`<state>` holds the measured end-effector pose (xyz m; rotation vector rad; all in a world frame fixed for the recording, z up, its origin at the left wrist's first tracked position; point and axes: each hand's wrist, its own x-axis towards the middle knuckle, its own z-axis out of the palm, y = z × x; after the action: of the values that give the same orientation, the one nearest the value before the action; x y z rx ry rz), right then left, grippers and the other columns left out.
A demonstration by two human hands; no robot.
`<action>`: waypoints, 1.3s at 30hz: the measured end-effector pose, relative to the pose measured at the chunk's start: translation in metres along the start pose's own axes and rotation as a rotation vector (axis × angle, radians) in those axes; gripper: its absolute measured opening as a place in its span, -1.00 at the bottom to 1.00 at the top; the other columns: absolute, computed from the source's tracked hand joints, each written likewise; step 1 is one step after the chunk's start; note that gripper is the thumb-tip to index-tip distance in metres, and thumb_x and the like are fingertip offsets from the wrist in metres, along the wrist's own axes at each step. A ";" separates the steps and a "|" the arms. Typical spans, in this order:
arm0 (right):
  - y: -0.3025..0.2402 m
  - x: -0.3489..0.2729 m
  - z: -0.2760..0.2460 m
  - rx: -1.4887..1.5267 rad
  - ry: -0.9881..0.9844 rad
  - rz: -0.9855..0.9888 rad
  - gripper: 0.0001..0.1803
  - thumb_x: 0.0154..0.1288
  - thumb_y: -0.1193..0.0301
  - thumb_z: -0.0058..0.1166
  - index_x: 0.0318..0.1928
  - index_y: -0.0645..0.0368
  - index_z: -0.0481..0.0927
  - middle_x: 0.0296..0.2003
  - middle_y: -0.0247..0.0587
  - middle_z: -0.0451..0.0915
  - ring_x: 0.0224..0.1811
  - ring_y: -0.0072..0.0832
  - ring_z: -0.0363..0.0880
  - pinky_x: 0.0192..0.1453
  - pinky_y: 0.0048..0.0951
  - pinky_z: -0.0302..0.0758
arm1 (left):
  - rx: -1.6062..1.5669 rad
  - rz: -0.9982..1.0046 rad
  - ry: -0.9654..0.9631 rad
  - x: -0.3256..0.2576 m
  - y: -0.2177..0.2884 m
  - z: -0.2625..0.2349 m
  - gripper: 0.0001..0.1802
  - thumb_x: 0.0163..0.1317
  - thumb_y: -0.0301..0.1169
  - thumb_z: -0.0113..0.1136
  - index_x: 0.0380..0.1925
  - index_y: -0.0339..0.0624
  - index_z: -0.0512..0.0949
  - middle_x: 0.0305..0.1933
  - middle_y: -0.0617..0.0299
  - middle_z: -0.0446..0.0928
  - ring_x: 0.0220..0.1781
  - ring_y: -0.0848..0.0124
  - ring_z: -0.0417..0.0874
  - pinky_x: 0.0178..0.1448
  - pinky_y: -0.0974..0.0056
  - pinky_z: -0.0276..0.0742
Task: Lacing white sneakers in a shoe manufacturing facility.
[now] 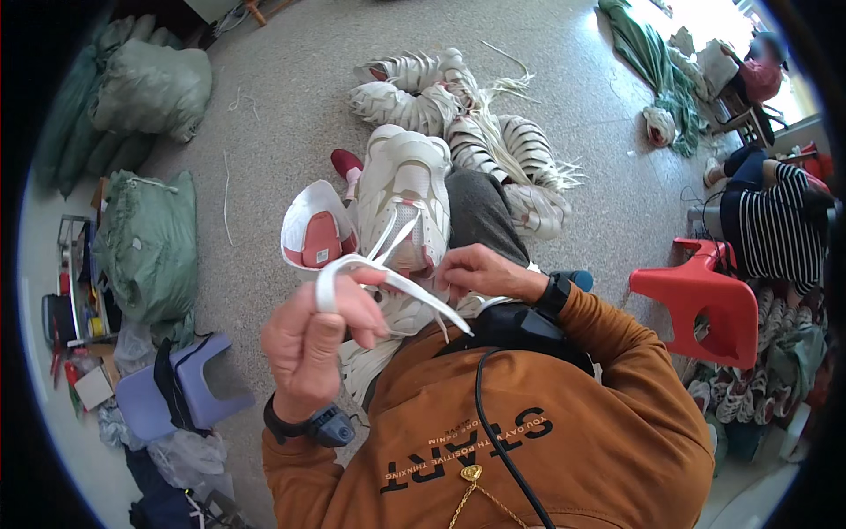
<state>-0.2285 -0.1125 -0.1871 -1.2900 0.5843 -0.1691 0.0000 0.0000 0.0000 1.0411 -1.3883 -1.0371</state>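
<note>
My left hand (304, 339) is closed on a white shoelace (401, 284), which loops over its fingers and hangs with a loose end toward my lap. In front of me lies a white and cream shoe upper (407, 181) with a grey mesh tongue and reddish lining, and lace strands run from its throat. My right hand (480, 271) rests beside the upper's near right edge, its fingertips pinched together; what they hold is hidden. Left of the upper sits another white shoe piece (319, 231) with red lining.
Stacked bundles of white shoe uppers (414, 108) lie on the floor ahead. Green sacks (145, 247) and a purple stool (189, 388) stand left. At right are a red stool (705, 300), several shoes (740, 397) and a person in a striped top (780, 220); another person sits farther back.
</note>
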 end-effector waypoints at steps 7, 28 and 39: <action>0.018 -0.017 -0.008 0.094 0.064 0.013 -0.83 0.53 0.46 -0.03 -0.05 0.27 0.59 -0.23 -0.34 0.64 -0.25 -0.65 0.62 -0.13 -0.55 0.62 | -0.049 0.075 -0.018 0.000 -0.003 0.011 -0.52 0.58 -0.11 -0.12 -0.35 -0.31 0.49 -0.48 0.15 0.55 -0.39 0.33 0.62 0.21 -0.15 0.56; -0.027 0.065 0.028 1.145 0.099 0.081 -0.78 0.52 0.39 0.01 -0.01 0.29 0.55 -0.20 -0.14 0.67 -0.19 -0.32 0.70 0.02 -0.24 0.68 | -0.125 -0.185 -0.334 -0.027 -0.012 0.023 -0.73 0.55 -0.37 -0.02 -0.16 -0.36 0.58 -0.38 0.21 0.62 -0.40 0.46 0.63 0.39 0.13 0.45; -0.018 0.025 0.031 0.838 0.251 0.035 -0.85 0.51 0.44 0.04 -0.08 0.25 0.61 -0.23 -0.28 0.68 -0.22 -0.52 0.67 0.02 -0.43 0.63 | 0.390 -0.333 0.543 -0.017 -0.149 -0.051 -0.75 0.49 -0.39 0.02 -0.05 -0.34 0.57 -0.02 0.08 0.61 -0.02 0.27 0.63 0.05 0.26 0.52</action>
<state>-0.1879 -0.1020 -0.1736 -0.4457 0.6489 -0.4939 0.0591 -0.0213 -0.1451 1.7387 -1.0004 -0.6407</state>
